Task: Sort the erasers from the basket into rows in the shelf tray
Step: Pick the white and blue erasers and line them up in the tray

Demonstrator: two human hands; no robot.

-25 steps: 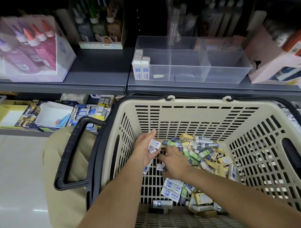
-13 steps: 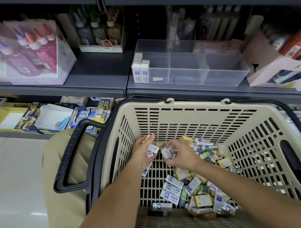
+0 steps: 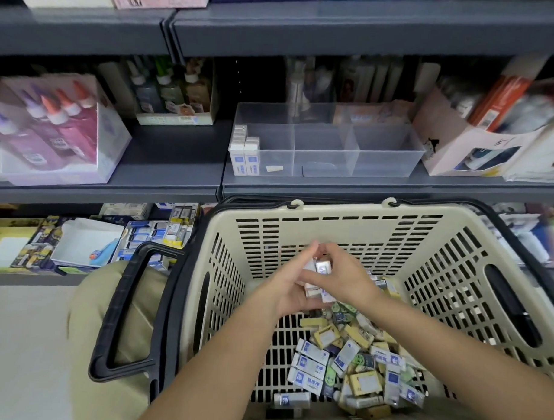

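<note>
Lifting off the pile, both hands now meet near the far wall of the basket — left hand cupping a stack of erasers, right hand pinching it square. Probably ready for the tray — left front corner.

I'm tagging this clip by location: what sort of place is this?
Most likely a stationery shop aisle: grey shelves stocked with boxed glue bottles, a beige shopping basket of packaged erasers, and a clear shelf tray.
</note>
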